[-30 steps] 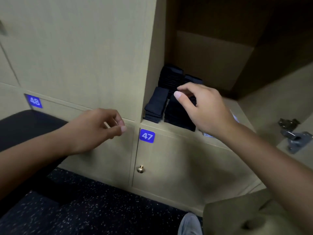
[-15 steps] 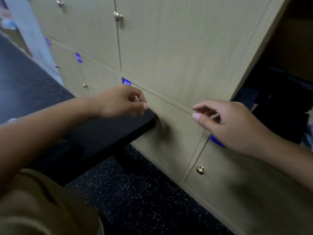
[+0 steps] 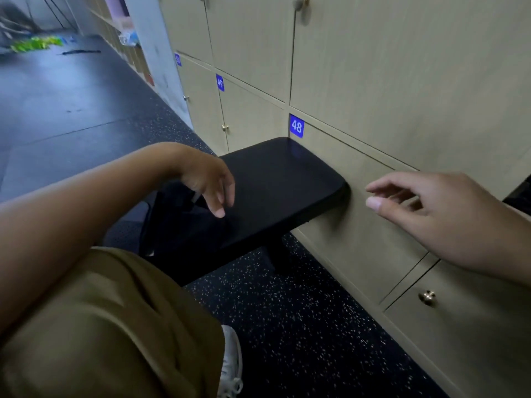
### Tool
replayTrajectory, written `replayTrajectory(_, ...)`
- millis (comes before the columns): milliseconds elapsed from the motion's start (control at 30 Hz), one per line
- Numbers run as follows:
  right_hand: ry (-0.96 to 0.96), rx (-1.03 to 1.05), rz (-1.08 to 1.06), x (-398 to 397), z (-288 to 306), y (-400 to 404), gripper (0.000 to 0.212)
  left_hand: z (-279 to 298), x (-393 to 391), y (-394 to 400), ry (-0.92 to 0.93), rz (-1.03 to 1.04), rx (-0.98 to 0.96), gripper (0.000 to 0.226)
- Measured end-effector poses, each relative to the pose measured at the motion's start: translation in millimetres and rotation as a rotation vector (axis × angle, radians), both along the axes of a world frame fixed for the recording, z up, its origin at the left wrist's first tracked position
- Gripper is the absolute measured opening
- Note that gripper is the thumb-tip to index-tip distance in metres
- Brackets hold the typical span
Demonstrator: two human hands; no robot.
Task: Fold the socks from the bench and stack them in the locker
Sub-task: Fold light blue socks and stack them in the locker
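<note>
I see the wall of tan lockers [image 3: 388, 67] filling the right and top of my view, every door in sight closed, so nothing of their contents shows; only a dark sliver at the far right edge, too little to tell what it is; below them the dark speckled floor [image 3: 287, 326] runs off to the left; the black bench [image 3: 275, 179] juts out with its far end against the door under the blue 48 label [image 3: 296, 126], and its near top is bare and glossy; at its left end, under my wrist, lies a dark heap [image 3: 178, 225] that I cannot tell to be socks or not; my tan trouser leg [image 3: 100, 326] fills the lower left, a white shoe [image 3: 231, 363] just beside it; my left hand [image 3: 207, 179] hangs above the bench, fingers loosely drooping, slightly apart, holding nothing; my right hand [image 3: 431, 208] hovers near the locker front, fingers spread and gently bent, thumb forward, empty; a small brass knob [image 3: 427, 296] sits on the lower door below it
</note>
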State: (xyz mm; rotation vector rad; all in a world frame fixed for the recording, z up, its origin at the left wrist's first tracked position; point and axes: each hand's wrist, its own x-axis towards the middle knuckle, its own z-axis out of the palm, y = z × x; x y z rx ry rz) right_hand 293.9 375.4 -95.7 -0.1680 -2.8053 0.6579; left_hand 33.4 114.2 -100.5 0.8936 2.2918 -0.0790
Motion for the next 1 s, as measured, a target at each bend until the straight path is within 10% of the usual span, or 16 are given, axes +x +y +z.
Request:
replayTrajectory(333,-0.030,0.008,0.035,-12,-6,-10,0.027,-16,2,-11,0.073,-0.108,-0.131,0.024)
replayTrajectory(1000,0.005,-0.169,-0.043,-18,-11,-9,0.010,23,24,20,0.218,0.160,0.860,0.031)
